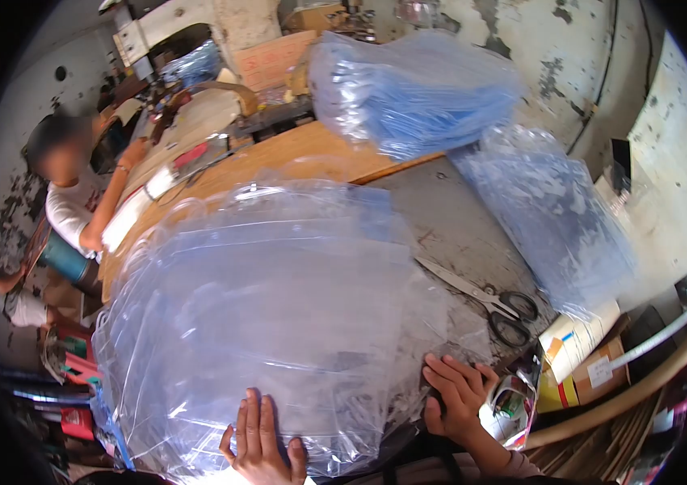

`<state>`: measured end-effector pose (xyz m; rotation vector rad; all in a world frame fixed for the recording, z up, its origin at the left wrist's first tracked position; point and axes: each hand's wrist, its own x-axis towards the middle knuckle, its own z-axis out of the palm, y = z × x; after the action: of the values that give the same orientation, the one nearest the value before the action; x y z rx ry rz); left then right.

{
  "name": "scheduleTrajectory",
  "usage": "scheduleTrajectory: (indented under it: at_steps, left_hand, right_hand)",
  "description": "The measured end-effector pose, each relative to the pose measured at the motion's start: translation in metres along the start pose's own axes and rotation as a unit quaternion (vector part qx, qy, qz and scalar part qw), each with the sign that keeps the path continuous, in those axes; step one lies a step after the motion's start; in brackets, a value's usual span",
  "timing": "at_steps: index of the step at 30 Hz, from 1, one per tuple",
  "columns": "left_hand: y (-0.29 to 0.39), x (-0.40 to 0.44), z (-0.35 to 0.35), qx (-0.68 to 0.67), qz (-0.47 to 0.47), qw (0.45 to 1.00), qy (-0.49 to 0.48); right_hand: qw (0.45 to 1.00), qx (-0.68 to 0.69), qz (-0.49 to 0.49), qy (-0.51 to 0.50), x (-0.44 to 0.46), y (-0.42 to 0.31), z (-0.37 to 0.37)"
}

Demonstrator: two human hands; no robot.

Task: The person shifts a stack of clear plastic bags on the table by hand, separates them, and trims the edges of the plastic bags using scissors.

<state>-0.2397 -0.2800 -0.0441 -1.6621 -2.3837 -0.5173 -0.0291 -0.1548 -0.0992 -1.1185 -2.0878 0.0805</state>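
A broad pile of clear, bluish plastic sheets [279,299] covers the near part of the table. My left hand [261,440] rests on the pile's near edge, its fingers spread and pointing away from me, holding nothing. To the right, my right hand [458,394] lies at the table's front edge beside the pile, fingers apart, touching the thin plastic there. Scissors with black handles [485,301] lie on the grey tabletop beyond my right hand, their blades pointing toward the pile.
A tall stack of blue plastic [432,93] stands at the back, with another plastic bundle [553,218] to its right. Wooden boards [279,162] run along the far side. A co-worker [77,186] sits at the left. Cardboard boxes [602,372] stand at the right.
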Motion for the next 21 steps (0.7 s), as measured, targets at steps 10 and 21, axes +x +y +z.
scheduleTrajectory:
  at_steps: [10,21]
  left_hand:
    - [-0.0035,-0.0024,0.0012,0.047,0.003,0.998,-0.036]
    - [0.001,-0.0026,0.0044,0.018,0.004,0.999,0.026]
  right_hand:
    - [1.0,0.002,-0.001,0.01,-0.003,0.0012,0.0031]
    - [1.0,0.012,-0.006,0.024,-0.0033,0.0019,0.0054]
